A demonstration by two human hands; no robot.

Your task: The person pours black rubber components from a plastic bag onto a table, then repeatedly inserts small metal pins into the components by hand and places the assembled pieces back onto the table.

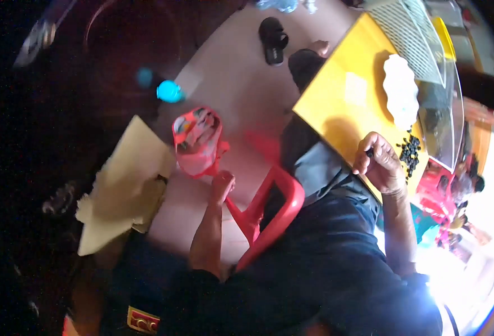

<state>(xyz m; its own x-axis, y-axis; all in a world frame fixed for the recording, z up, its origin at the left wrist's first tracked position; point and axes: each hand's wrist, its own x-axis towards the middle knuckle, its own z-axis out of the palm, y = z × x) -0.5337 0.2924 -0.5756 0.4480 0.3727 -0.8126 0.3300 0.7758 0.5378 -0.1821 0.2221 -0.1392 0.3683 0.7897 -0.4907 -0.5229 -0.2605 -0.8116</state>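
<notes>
The right hand (381, 163) is pinching a black bit (369, 152) over the near side of the yellow table (364, 53); a loose pinch could be dropping it. More bits (409, 154) are lying near the right edge, where a bump could be scattering them. The left hand (223, 186) is sitting curled near the red tub (197, 163); its grip I can't tell.

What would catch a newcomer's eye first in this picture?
Probably the bright yellow table on the right, bearing a white wavy-edged tray and a scatter of small black pieces. Over its near edge, the right hand pinches a small dark piece. Left of centre, a red container stands out just beyond the left hand.
</notes>
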